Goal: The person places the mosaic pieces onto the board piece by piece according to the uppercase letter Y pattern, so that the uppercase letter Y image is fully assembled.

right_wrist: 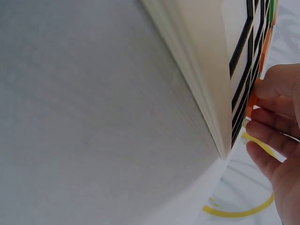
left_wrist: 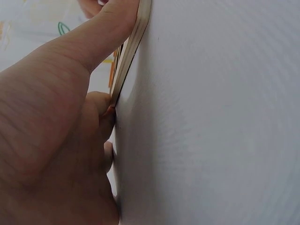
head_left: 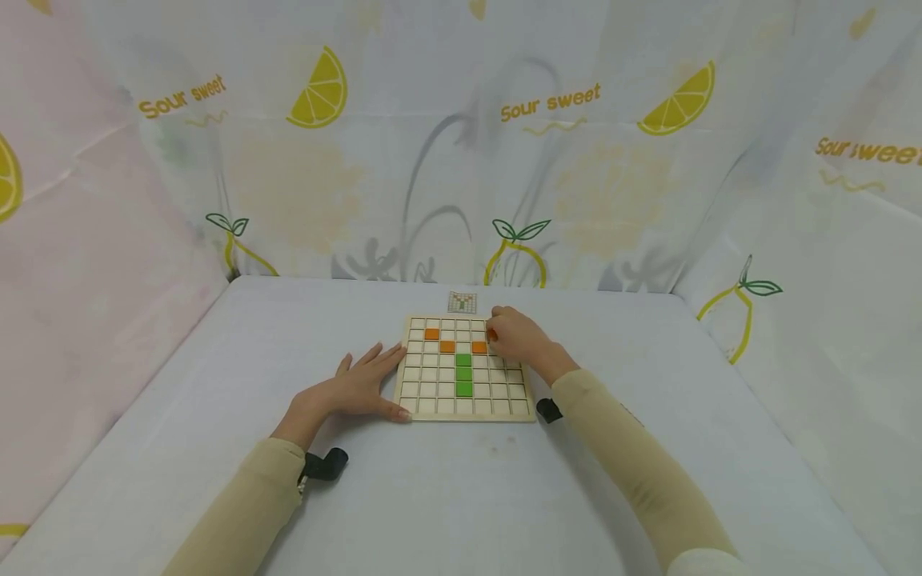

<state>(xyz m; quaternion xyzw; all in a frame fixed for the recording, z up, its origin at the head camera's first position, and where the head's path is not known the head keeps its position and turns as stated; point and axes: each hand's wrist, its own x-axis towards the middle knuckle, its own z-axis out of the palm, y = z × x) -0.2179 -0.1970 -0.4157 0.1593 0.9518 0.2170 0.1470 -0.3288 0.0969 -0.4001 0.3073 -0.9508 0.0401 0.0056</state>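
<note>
A square wooden grid board (head_left: 468, 417) lies flat on the table. Three green tiles (head_left: 464, 374) form a column in its middle. One orange tile (head_left: 431, 334) lies towards the upper left, a second orange tile (head_left: 447, 347) right and below it, and a third orange tile (head_left: 479, 347) on the right side. My left hand (head_left: 363, 387) rests with spread fingers against the board's left edge, its thumb at the near corner. At the board's upper right, my right hand (head_left: 520, 336) pinches another orange tile (right_wrist: 251, 101), partly covered by the fingers.
Just behind the board lies a small card (head_left: 462, 302) printed with a grid and coloured squares. A white cloth covers the table (head_left: 432, 504). Lemon-printed curtains (head_left: 403, 160) hang at the back and both sides.
</note>
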